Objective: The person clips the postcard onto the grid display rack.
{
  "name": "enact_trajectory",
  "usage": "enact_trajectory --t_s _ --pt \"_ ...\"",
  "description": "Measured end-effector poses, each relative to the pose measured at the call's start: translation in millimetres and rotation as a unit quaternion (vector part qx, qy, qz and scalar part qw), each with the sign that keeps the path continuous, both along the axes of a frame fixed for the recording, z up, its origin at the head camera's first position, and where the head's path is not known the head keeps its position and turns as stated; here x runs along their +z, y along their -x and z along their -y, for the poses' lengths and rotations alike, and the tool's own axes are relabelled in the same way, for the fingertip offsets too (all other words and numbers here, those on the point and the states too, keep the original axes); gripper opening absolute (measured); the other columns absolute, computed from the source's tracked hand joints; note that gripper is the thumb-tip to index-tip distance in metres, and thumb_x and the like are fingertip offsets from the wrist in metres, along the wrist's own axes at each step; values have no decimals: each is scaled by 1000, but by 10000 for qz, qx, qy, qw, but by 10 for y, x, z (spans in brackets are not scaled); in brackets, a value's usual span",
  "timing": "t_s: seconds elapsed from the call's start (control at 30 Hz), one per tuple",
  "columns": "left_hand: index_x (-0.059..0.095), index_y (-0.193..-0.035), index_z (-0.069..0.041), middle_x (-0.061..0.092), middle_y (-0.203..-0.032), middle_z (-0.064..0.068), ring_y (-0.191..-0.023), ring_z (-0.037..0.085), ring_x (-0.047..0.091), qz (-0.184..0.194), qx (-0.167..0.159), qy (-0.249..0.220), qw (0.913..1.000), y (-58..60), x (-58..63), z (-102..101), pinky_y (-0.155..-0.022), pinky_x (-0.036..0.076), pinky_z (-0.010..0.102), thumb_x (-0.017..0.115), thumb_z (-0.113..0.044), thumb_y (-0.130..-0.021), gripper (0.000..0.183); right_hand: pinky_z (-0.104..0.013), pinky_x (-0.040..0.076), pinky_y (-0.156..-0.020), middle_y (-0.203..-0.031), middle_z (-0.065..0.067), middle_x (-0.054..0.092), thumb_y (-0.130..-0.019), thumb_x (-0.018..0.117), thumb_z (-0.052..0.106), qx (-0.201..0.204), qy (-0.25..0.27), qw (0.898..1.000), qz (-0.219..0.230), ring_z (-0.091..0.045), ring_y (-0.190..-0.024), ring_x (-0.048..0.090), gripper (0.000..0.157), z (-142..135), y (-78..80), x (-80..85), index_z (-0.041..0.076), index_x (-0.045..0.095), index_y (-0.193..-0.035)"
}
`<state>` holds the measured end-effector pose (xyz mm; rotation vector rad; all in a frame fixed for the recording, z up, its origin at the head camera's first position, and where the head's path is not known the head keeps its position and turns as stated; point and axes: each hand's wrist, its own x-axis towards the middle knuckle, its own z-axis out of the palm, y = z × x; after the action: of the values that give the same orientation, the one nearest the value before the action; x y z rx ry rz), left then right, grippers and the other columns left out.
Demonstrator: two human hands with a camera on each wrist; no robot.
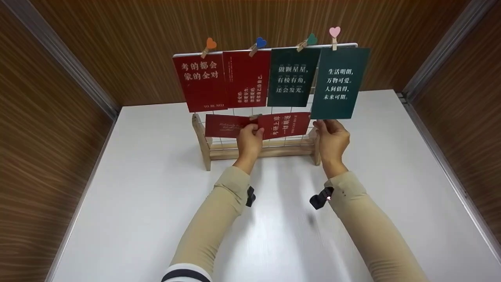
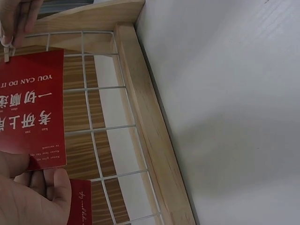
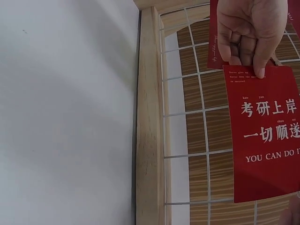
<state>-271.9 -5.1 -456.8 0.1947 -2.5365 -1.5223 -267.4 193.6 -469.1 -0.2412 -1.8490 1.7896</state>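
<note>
My left hand (image 1: 249,141) pinches one end of a red card (image 1: 287,124) with white lettering, thumb on its face. The card lies sideways against the white wire grid (image 2: 87,108) of a wooden-framed rack (image 1: 270,152). At the card's other end, my right hand (image 1: 333,140) pinches a small wooden clothespin (image 2: 6,54), which shows at the card's edge in the left wrist view. Another red card (image 1: 222,126) hangs on the grid to the left, partly behind my left hand. A wooden clip (image 3: 275,58) shows behind my left fingers in the right wrist view.
Along the rack's top hang two red cards (image 1: 246,82) and two green cards (image 1: 339,84), held by clothespins with orange, blue, green and pink hearts (image 1: 334,32). The rack stands on a white table (image 1: 137,188). Wood-grain walls (image 1: 148,23) enclose the back and sides.
</note>
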Motion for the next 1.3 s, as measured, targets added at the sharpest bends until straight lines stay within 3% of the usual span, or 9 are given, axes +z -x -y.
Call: enact_trajectory --t_s 0.27,0.53,0.87,1.13,1.3 --pt "68 -105 3 69 -92 13 -81 22 64 -96 48 -41 9999 -1 -2 16 -72 50 31 63 -14 -93 21 -24 52 -81 -102 -11 69 -92 64 18 -9 -309 9995 60 -16 -89 67 26 12 -56 -35 5 68 -114" --pt "69 -102 2 69 -90 12 -80 22 64 -111 160 -42 9998 21 -28 27 -71 50 30 64 -13 -92 19 -25 50 -85 -109 -12 67 -93 62 16 118 -249 9996 -14 -17 -95 66 29 4 -68 -101 6 65 -120" --pt "70 -100 1 69 -88 11 -78 22 64 -224 172 -71 9996 24 -38 29 -67 50 30 65 -12 -91 16 -25 51 -82 -104 -13 69 -93 62 11 135 -74 9997 202 -16 -92 67 24 46 -202 181 -1 67 -113" --pt "69 -104 1 69 -90 11 -80 21 63 -101 123 -109 9998 9 -37 24 -69 50 31 64 -13 -92 19 -24 52 -79 -101 -14 70 -91 65 14 66 -127 9999 -7 -14 -87 68 23 -48 -39 -20 -2 68 -108" --pt "69 -102 1 68 -88 11 -76 21 62 -188 104 -96 9997 12 -35 37 -67 49 31 63 -13 -92 18 -24 53 -77 -96 -14 70 -90 66 10 90 -110 9998 -136 -14 -83 69 19 -76 -7 -20 -3 69 -103"
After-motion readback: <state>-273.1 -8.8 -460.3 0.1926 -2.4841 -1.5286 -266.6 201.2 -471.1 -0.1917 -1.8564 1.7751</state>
